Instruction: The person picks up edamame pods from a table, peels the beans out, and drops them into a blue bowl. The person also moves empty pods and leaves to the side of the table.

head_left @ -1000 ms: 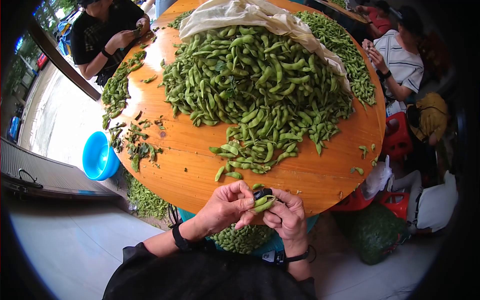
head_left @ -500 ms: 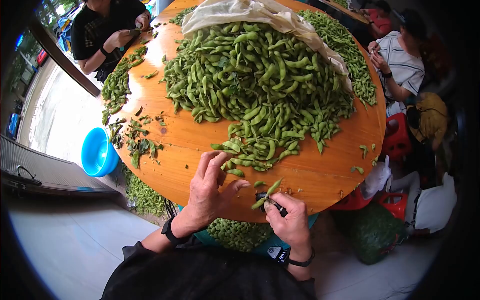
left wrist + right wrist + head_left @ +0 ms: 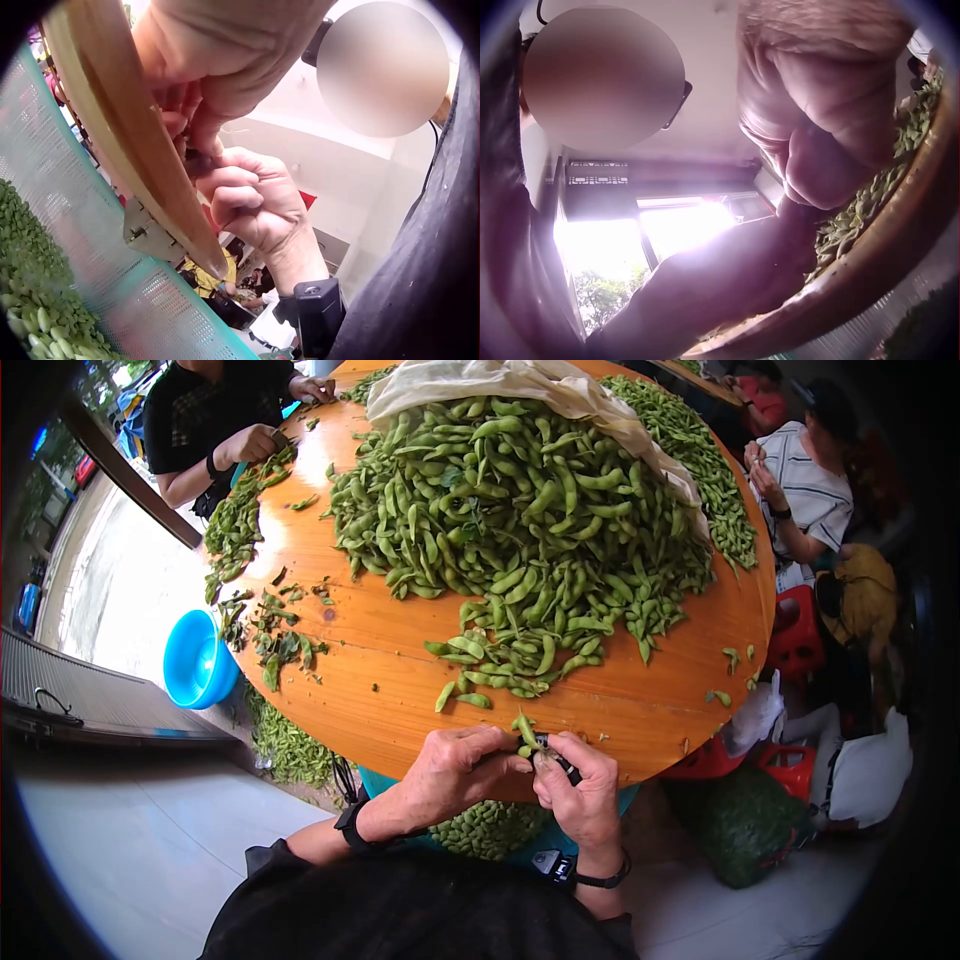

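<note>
In the head view my left hand (image 3: 450,775) pinches a small bunch of green soybean pods (image 3: 527,731) between thumb and fingers, just over the table's near edge. Beside it my right hand (image 3: 583,790) grips a small black tool (image 3: 571,771), its thumb and fingertips right at the pods' lower end. The tool's shape is mostly hidden by the fingers. Both hands meet at the fingertips in the left wrist view. A large heap of soybean pods (image 3: 500,520) lies on the round wooden table (image 3: 380,710) beyond my hands.
A basket of shelled beans (image 3: 485,830) stands below the table edge. Stems and leaves (image 3: 280,635) lie on the left, near a blue basin (image 3: 200,660). A cloth (image 3: 480,382) covers the heap's back. Other people sit around, one in a striped shirt (image 3: 800,475).
Half a second ago my left hand was spread and raised away from the pods; now it is back on them. My right hand has kept hold of the black tool.
</note>
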A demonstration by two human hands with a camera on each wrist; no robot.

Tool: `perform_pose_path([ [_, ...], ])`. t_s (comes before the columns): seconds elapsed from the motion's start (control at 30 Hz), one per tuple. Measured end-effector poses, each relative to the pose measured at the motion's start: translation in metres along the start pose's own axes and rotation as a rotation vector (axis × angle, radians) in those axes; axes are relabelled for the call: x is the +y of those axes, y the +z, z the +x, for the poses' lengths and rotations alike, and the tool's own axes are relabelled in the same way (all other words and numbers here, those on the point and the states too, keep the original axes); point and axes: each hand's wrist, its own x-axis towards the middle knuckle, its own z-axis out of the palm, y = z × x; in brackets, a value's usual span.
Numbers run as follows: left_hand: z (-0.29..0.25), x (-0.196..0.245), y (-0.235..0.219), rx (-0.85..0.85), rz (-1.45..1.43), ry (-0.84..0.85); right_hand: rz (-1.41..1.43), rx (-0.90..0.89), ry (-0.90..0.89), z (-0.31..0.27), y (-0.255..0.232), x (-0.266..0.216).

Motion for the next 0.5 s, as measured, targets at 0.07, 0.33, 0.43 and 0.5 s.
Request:
perform_pose_path([
  [0.07, 0.0, -0.001, 0.002, 0.021, -0.014, -0.012, 0.062, 0.036, -0.003, -0.001, 0.003, -0.001],
  [0.33, 0.009, -0.003, -0.022, -0.368, -0.59, -0.562, 0.149, -0.043, 0.079, -0.001, -0.001, -0.001],
  [0.43, 0.007, -0.007, -0.016, -0.346, -0.616, -0.572, 0.07, -0.027, 0.049, 0.001, 0.002, 0.006],
  [0.5, 0.007, -0.004, -0.011, -0.311, -0.613, -0.546, -0.084, 0.016, -0.051, 0.001, 0.006, 0.006],
])
